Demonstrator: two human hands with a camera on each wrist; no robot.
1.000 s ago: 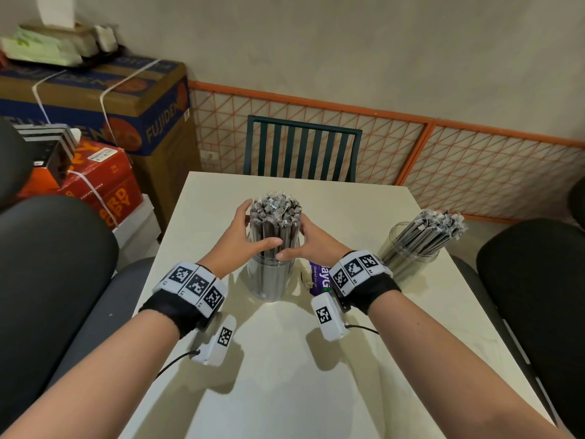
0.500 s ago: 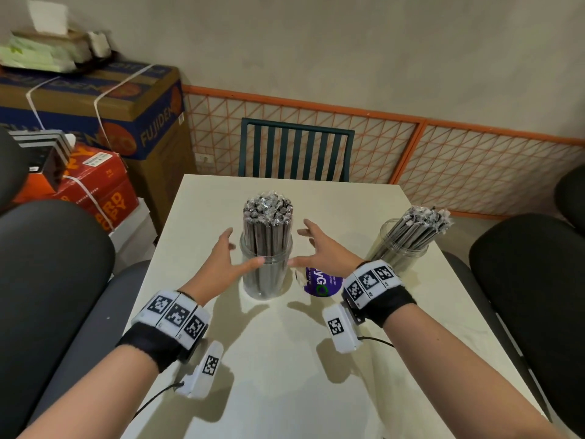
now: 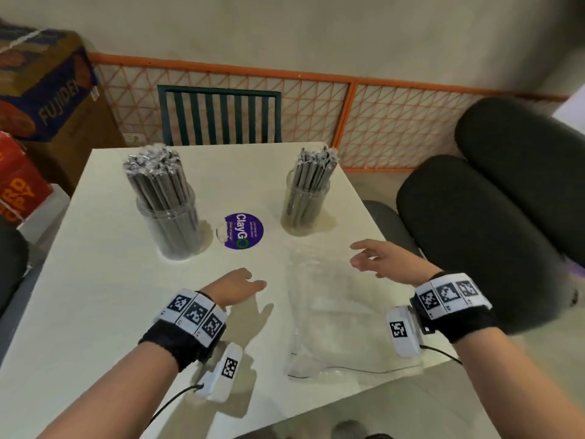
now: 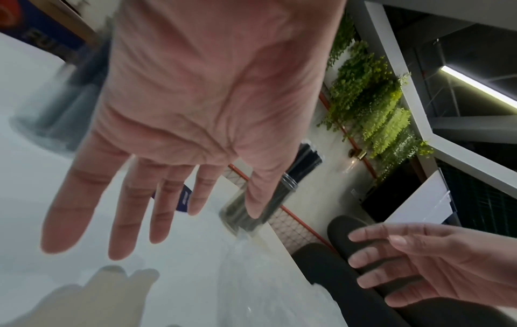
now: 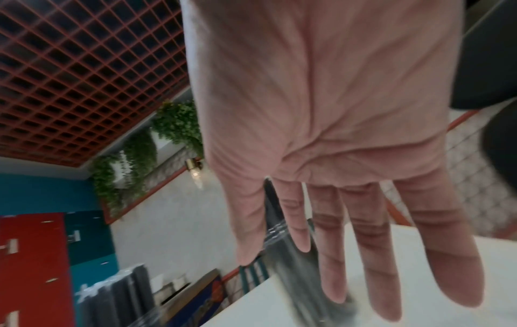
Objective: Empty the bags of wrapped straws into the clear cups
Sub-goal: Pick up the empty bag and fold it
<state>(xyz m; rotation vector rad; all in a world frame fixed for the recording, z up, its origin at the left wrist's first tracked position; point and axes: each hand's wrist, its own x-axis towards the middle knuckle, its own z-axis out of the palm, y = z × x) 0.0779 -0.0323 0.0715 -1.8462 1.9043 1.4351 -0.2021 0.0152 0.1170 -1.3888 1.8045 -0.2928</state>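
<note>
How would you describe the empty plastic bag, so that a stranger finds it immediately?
Start at the white table and its two clear cups of wrapped straws. Come from the right-hand cup towards the person, to the table's near right part, between the left hand and right hand. The empty plastic bag lies flat there, transparent, almost invisible, unlike the round purple sticker.

The white bench (image 3: 95, 280) carries two clear cups packed with wrapped straws, the left cup (image 3: 172, 229) and the right cup (image 3: 304, 207). A round purple ClayGo sticker (image 3: 242, 230) lies between them. Empty clear plastic bags (image 3: 342, 315) lie flat nearer the front right.
</note>
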